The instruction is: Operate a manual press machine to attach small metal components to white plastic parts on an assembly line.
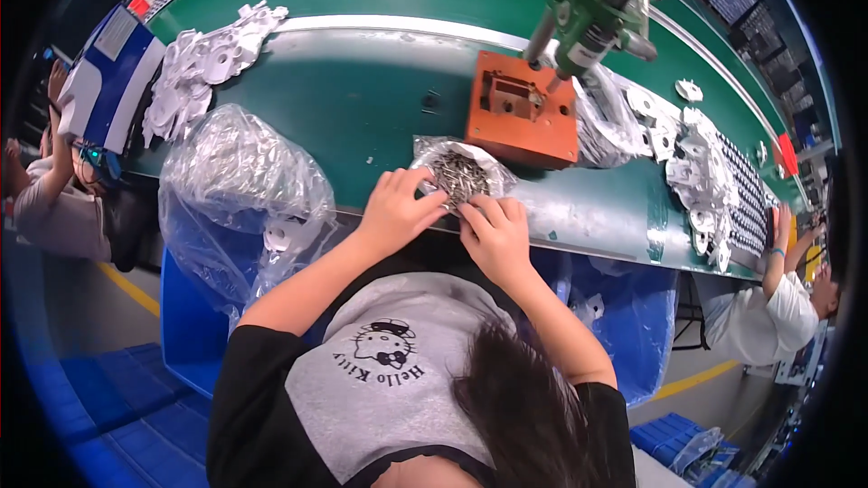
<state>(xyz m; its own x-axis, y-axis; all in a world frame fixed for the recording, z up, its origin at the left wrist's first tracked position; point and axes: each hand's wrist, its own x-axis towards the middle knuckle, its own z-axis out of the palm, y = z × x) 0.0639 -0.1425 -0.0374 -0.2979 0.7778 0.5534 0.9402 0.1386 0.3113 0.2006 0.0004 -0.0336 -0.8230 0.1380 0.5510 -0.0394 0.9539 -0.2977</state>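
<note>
A clear plastic bag (499,177), spread open at the near edge of the bench, holds a heap of small metal pins (459,173). My left hand (398,208) is at the heap's left side, fingers curled and thumb bent toward the index finger at the bag's rim. On the near right side, my right hand (497,230) has its thumb and fingertips drawn together at the edge of the pins. Whatever lies between the fingertips of either hand is too small to make out. Just beyond the bag sits an orange fixture block (523,131) with a metal recess on top.
A green press (588,27) stands over the orange block. White plastic parts lie heaped at left (203,68) and right (701,172). A blue bin (185,307) with a plastic liner (240,172) is by my left arm. Other people work at both sides.
</note>
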